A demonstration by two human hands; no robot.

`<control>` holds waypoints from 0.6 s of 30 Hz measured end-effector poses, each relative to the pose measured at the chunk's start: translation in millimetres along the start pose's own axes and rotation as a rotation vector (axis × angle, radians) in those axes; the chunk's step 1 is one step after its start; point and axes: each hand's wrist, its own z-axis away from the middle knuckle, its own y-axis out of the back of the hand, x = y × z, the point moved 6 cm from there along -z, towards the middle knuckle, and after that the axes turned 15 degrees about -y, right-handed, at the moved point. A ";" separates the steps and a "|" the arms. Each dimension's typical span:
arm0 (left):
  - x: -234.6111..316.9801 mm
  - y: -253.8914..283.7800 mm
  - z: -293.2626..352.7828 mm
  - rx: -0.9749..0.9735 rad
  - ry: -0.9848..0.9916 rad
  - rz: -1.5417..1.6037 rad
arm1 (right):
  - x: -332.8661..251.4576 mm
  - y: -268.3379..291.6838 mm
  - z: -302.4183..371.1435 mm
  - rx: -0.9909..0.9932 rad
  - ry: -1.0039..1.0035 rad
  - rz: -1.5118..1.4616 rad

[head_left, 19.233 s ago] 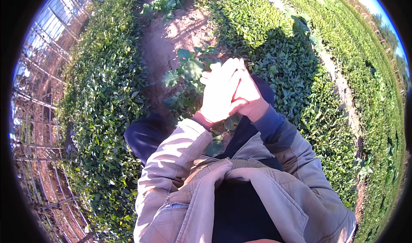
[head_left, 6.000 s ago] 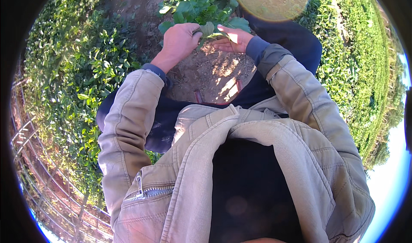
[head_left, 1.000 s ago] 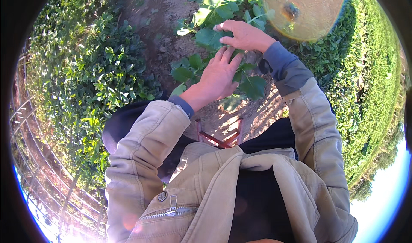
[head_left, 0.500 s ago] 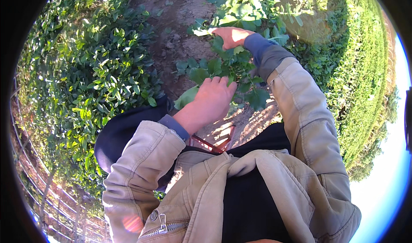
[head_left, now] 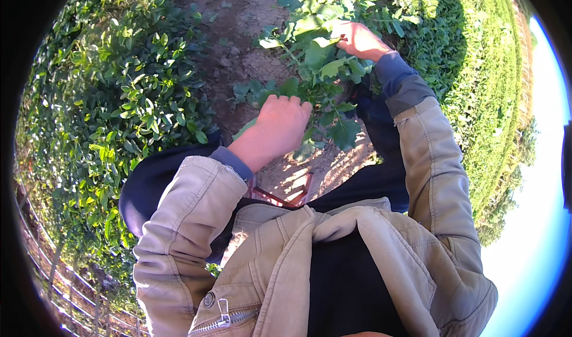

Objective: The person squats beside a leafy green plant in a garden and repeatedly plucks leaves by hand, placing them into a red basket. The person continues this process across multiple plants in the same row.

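A leafy green plant [head_left: 319, 56] with broad, lobed leaves grows from the soil in front of me. My right hand [head_left: 362, 41] is at its far right side, closed in a pinch at the edge of a pale, sunlit leaf. Nearer and to the left, my left hand [head_left: 279, 121] is closed among the lower leaves [head_left: 342, 133], back of the hand up. Its fingertips curl down out of sight, so what they grip is hidden. A broad leaf partly shows beneath that wrist.
Dense bushes [head_left: 143, 93] line the left side, and a long sunlit hedge [head_left: 488, 99] runs along the right. Bare soil [head_left: 223, 57] lies between. A red metal frame [head_left: 292, 200] stands low between my dark-clad legs. Curved pale bars [head_left: 50, 277] show at lower left.
My right hand has moved right and slightly farther away, its fingers now pinched by the leaf. My left hand has shifted a little left and away, staying among the lower leaves.
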 end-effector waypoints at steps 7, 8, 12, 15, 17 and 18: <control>-27.8 12.9 8.7 0.308 0.189 0.046 | 98.7 23.6 29.2 0.058 -0.210 -0.400; -36.0 12.0 11.9 0.379 0.235 0.014 | 117.5 16.8 29.6 0.067 -0.283 -0.550; -50.4 -14.5 3.7 0.221 0.373 0.302 | 190.7 -25.3 36.7 0.098 -0.457 -1.197; -35.7 -12.3 -5.6 0.280 0.255 0.264 | 199.5 -34.8 40.3 0.082 -0.499 -1.559; -33.8 -6.1 -17.3 0.329 0.205 0.285 | 207.9 -43.9 44.7 0.062 -0.540 -1.747; -36.7 -2.5 -24.4 0.342 0.203 0.323 | 211.6 -47.6 48.9 0.060 -0.539 -1.816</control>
